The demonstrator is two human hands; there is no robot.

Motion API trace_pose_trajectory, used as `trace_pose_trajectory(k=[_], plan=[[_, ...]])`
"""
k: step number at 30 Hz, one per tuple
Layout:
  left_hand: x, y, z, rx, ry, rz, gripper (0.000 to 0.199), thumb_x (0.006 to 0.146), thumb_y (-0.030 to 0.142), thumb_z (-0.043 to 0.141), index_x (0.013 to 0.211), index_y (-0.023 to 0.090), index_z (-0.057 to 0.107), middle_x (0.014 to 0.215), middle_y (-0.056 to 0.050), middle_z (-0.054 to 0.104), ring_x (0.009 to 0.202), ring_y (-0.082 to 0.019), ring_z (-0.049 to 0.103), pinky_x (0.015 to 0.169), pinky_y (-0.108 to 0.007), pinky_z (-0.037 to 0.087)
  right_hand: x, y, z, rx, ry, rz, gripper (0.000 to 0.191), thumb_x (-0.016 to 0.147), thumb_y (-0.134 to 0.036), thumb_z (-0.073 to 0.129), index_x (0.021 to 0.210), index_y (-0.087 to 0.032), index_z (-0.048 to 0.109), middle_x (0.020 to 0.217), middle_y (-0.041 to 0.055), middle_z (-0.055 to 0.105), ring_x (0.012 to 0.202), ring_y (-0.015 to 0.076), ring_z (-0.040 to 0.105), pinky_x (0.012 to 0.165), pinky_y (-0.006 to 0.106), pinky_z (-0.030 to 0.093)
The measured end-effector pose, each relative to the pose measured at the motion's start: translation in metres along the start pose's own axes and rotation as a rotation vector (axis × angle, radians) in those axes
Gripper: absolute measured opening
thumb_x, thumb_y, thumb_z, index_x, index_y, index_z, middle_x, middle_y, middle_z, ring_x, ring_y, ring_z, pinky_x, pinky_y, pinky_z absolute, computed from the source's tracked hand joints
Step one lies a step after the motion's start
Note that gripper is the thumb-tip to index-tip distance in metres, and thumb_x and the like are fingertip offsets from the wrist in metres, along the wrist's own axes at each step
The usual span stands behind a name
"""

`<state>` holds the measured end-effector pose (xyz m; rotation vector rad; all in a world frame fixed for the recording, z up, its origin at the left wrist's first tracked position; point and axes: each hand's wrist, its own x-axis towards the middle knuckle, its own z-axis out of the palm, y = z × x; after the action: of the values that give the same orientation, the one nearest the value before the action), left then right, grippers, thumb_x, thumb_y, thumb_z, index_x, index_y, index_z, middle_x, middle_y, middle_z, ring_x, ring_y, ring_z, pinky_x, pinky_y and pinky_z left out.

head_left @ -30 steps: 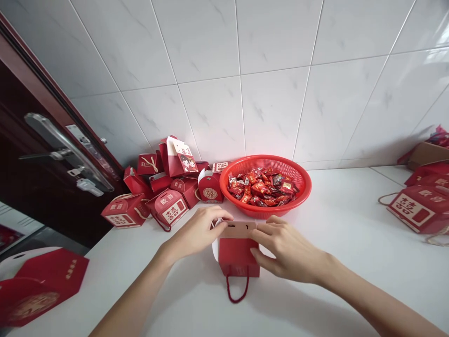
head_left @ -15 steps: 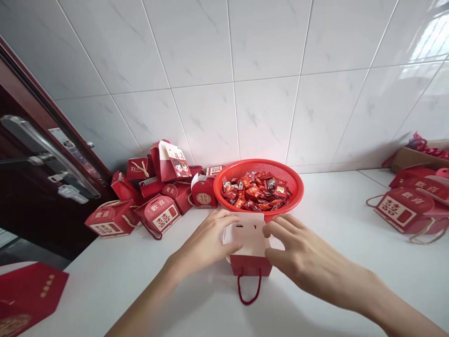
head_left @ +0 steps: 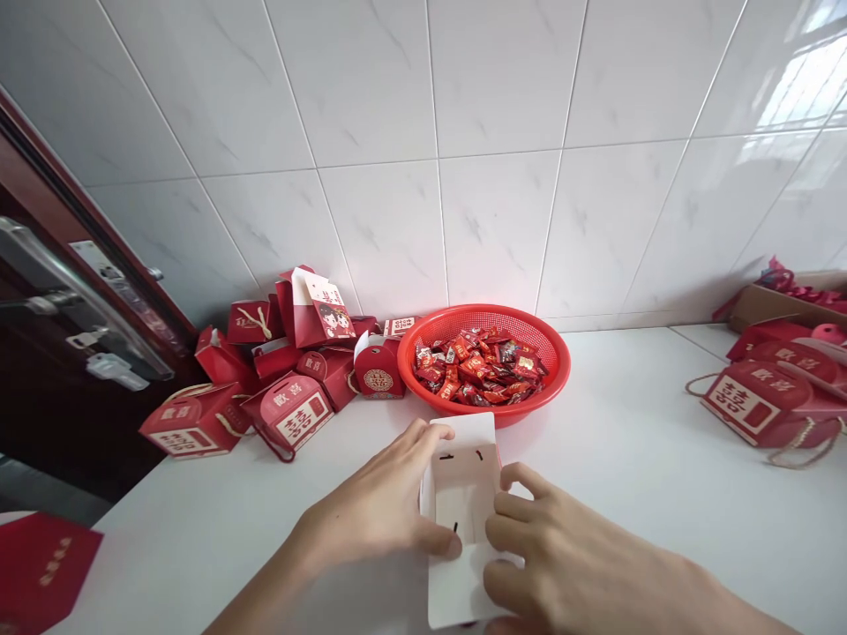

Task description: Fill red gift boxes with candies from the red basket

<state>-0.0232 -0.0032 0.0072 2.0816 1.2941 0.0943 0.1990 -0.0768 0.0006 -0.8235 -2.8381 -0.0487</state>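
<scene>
In front of me stands a small paper gift box [head_left: 463,494], its top flaps folded outward and its white inside showing. My left hand [head_left: 384,498] grips its left side, thumb on the near edge and fingers by the far flap. My right hand [head_left: 549,547] is at the right side, its bent fingers on that edge. Several dark marks, perhaps slots or cord ends, show on the inner walls. Just behind the box, a red plastic basket [head_left: 562,357] holds many red-wrapped candies [head_left: 480,366].
Red gift boxes [head_left: 301,410] are piled at the back left, against the tiled wall. More boxes [head_left: 760,397] and a brown carton [head_left: 784,302] are at the right. A red box [head_left: 49,564] lies front left, near a dark door [head_left: 40,370].
The near flap has come down toward me, uncovering the box's inside, and the red cord handle is out of sight. My right hand has moved nearer to me. The view has shifted slightly.
</scene>
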Motion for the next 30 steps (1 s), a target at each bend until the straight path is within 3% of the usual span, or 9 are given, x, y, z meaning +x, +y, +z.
trace_pose_trajectory(k=[7,13,16,20,25,28,30], plan=[[0.01,-0.005,-0.003,-0.072,-0.03,-0.001,0.115,0.053,0.035,0.092,0.155,0.031,0.041,0.163,-0.012,0.041,0.148,-0.041,0.042,0.114,-0.05,0.046,0.005,0.002,0.008,-0.013,0.016,0.028,0.029,0.102,-0.024,0.057,0.074,-0.02,0.062,0.072,0.0006,0.063,0.064,0.0165,0.049,0.074,0.034,0.037],[0.009,-0.01,-0.003,-0.054,0.012,0.118,0.097,0.062,0.053,0.089,0.15,0.032,0.052,0.156,-0.012,0.049,0.139,-0.04,0.053,0.104,-0.046,0.055,0.006,0.004,0.011,0.004,0.003,0.006,0.025,0.101,-0.021,0.055,0.078,-0.019,0.063,0.077,0.0017,0.063,0.069,0.0169,0.052,0.071,0.033,0.038],[0.003,-0.01,-0.01,-0.065,0.004,0.188,0.085,0.072,0.067,0.081,0.147,0.036,0.056,0.162,-0.009,0.043,0.144,-0.038,0.05,0.106,-0.043,0.054,0.003,0.009,0.003,0.082,0.099,-0.022,0.024,0.1,-0.016,0.054,0.078,-0.019,0.061,0.079,0.0026,0.063,0.071,0.0167,0.052,0.074,0.033,0.041],[-0.005,-0.013,-0.02,-0.07,0.062,0.192,0.069,0.082,0.069,0.072,0.143,0.039,0.061,0.165,-0.005,0.042,0.149,-0.035,0.044,0.108,-0.043,0.053,-0.002,0.023,-0.012,0.211,0.293,-0.017,0.022,0.102,-0.016,0.052,0.082,-0.018,0.063,0.083,0.0058,0.067,0.076,0.0174,0.056,0.076,0.034,0.046],[0.002,-0.015,-0.042,-0.131,0.276,0.2,0.048,0.091,0.062,0.063,0.124,0.029,0.073,0.137,-0.006,0.07,0.125,-0.028,0.067,0.107,-0.041,0.055,-0.007,0.066,-0.014,0.385,0.52,0.142,0.019,0.103,-0.018,0.054,0.09,-0.019,0.068,0.091,0.0074,0.074,0.083,0.0178,0.066,0.076,0.033,0.054],[0.028,-0.013,-0.057,-0.185,0.356,0.246,0.042,0.09,0.055,0.063,0.113,0.022,0.076,0.12,-0.007,0.078,0.11,-0.027,0.073,0.099,-0.04,0.059,-0.005,0.097,0.002,0.421,0.583,0.38,0.024,0.103,-0.027,0.055,0.084,-0.019,0.069,0.086,0.006,0.074,0.079,0.019,0.067,0.07,0.032,0.056],[0.056,-0.013,-0.063,-0.172,0.404,0.288,0.037,0.089,0.05,0.063,0.106,0.02,0.077,0.114,-0.007,0.079,0.107,-0.027,0.074,0.099,-0.04,0.059,-0.001,0.112,0.018,0.427,0.606,0.463,0.025,0.101,-0.031,0.055,0.083,-0.02,0.068,0.085,0.006,0.073,0.078,0.0197,0.067,0.071,0.033,0.055]])
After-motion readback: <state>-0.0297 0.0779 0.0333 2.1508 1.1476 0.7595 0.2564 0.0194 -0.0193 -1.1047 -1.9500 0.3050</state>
